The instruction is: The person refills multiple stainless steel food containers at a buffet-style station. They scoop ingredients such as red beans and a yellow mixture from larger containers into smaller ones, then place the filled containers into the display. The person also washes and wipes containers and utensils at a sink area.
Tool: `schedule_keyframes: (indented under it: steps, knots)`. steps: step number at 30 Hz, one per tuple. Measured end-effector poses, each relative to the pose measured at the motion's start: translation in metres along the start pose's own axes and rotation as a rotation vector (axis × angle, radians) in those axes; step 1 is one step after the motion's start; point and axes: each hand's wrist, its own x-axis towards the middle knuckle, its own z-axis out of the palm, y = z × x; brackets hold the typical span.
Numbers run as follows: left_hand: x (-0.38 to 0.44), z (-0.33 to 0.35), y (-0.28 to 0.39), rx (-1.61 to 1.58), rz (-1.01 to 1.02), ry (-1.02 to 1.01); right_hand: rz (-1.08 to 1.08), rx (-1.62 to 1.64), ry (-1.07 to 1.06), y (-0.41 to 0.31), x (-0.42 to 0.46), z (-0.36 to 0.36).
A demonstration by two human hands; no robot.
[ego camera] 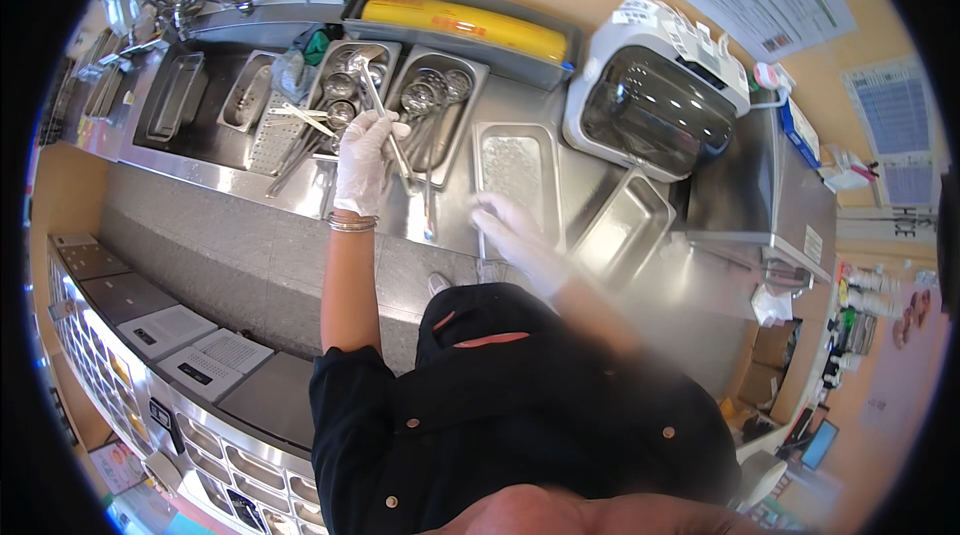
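Gloved in white, my left hand point(365, 152) is closed around the handle of a metal ladle point(373, 89). The ladle's head is over a steel pan of ladles point(393, 55) on the counter. To its right, a second steel pan point(480, 77) holds several perforated ladles point(424, 96) with long handles. My right hand point(517, 235), also gloved and somewhat blurred, is at the front edge of a shallow wet-looking steel pan point(555, 160). A thin handle shows just below its fingers; whether it grips this is unclear.
A sink point(214, 119) with metal pans lies left. Behind the ladles, a grey bin point(351, 14) holds a yellow roll point(465, 17). A white appliance with a dark lid point(660, 104) stands at right, near an empty steel pan point(630, 224). A topping counter point(247, 430) is behind at lower left.
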Motion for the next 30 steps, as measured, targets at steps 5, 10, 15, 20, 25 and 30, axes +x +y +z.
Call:
schedule_keyframes:
  steps: [5, 10, 15, 20, 25, 30]
  knots:
    - [-0.052, 0.074, -0.034, 0.050, -0.039, -0.151, -0.238, -0.150, 0.146, -0.014, -0.002, 0.001]
    - [-0.078, 0.076, -0.087, 0.334, 0.069, -0.212, -0.005, -0.609, 0.330, 0.005, -0.039, -0.042]
    - [-0.114, 0.051, -0.125, 0.427, -0.034, -0.086, 0.261, -0.831, 0.231, 0.012, -0.047, -0.075]
    - [-0.110, 0.052, -0.167, 0.246, -0.180, -0.072, 0.384, -0.995, 0.097, 0.093, -0.035, -0.072]
    - [-0.110, 0.045, -0.172, 0.143, -0.263, -0.003, 0.303, -0.982, -0.047, 0.029, -0.088, -0.076]
    - [-0.110, 0.048, -0.166, 0.115, -0.278, -0.010, 0.264, -0.986, -0.138, 0.013, -0.115, -0.077]
